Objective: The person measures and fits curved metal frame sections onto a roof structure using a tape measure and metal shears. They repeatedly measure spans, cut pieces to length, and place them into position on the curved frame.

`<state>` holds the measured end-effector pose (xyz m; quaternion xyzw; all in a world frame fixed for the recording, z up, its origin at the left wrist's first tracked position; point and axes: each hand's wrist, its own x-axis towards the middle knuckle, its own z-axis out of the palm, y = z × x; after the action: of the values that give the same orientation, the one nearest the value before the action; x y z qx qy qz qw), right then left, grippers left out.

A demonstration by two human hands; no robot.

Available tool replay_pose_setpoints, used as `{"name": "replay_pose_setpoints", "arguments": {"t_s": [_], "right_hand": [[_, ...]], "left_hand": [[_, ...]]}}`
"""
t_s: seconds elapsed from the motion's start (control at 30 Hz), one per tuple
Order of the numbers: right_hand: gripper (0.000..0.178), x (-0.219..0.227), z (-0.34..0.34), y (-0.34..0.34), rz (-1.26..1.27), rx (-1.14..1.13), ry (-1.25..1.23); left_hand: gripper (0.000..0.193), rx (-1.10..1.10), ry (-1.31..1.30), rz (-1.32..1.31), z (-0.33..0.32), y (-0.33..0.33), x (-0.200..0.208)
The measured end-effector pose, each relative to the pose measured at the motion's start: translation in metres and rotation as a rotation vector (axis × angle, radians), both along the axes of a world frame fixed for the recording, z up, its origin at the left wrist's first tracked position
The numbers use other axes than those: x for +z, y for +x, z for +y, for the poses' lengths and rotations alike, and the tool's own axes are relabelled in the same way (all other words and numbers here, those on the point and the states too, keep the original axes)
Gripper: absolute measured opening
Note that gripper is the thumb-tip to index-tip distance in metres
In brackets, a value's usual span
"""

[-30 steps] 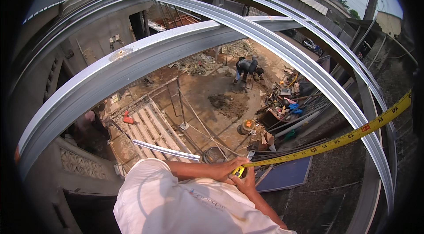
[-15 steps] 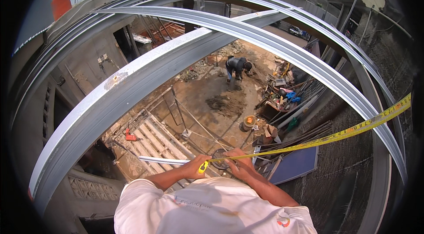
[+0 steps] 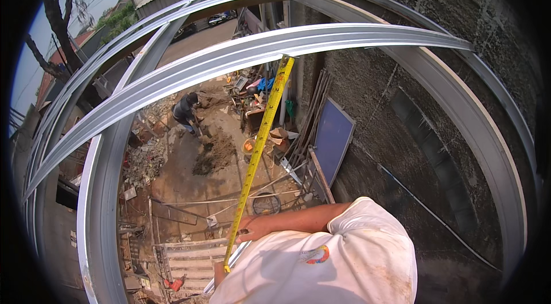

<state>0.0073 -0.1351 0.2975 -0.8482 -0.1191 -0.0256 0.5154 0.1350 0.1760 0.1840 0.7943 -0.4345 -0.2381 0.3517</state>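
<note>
A yellow tape measure [image 3: 258,146] stretches away from my body, its far end up against the near silver metal channel [image 3: 247,47]. At the near end of the blade, my left hand [image 3: 219,273] is closed on the tape measure; my shirt hides most of that hand. My right hand [image 3: 253,227] is in front of my chest, its fingers curled at the edge of the blade. Beneath my hands, part of a thin silver metal strip [image 3: 238,252] shows, partly covered by the shirt.
Silver roof beams [image 3: 106,189] cross around me above the ground. Far below, a person [image 3: 185,113] bends over a heap of wet sand [image 3: 215,155]. Wooden slats [image 3: 195,264], a red drill [image 3: 174,284] and a blue panel [image 3: 334,134] lie below. A rough dark wall [image 3: 390,132] rises at right.
My view has swung to the right. The blade, which pointed right past the channel, now runs forward with its end at the channel. Both hands still work at its near end.
</note>
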Motion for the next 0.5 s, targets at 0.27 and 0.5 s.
{"name": "replay_pose_setpoints", "arguments": {"t_s": [0.27, 0.5], "right_hand": [[0.045, -0.011, 0.009, 0.023, -0.173, 0.027, 0.159], [0.053, -0.033, -0.013, 0.030, 0.348, -0.387, 0.749]], "left_hand": [[0.066, -0.030, 0.023, 0.032, 0.007, 0.022, 0.005], [0.065, -0.060, 0.026, 0.033, 0.012, 0.020, 0.014]]}}
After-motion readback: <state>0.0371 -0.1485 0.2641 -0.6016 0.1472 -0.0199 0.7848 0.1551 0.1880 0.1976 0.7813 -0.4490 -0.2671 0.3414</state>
